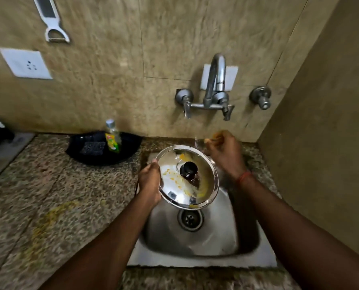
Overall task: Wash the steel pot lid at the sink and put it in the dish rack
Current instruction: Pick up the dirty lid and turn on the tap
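While my left hand (149, 182) grips the steel lid (174, 192) by its left rim, tilted over the sink's (197, 243) back edge, yellow food smears coat it. I judge it light, stiff and slick once wet, so the black knob (188, 168) offers the surer hold. My right hand (225, 154), blurred at the sink's back-right corner, curls round a yellowish thing (214, 137).

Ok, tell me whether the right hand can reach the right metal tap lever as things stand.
Probably yes: the right hand sits just below the right metal tap lever, nothing between, though its fingers seem to pinch a blurred yellowish thing.
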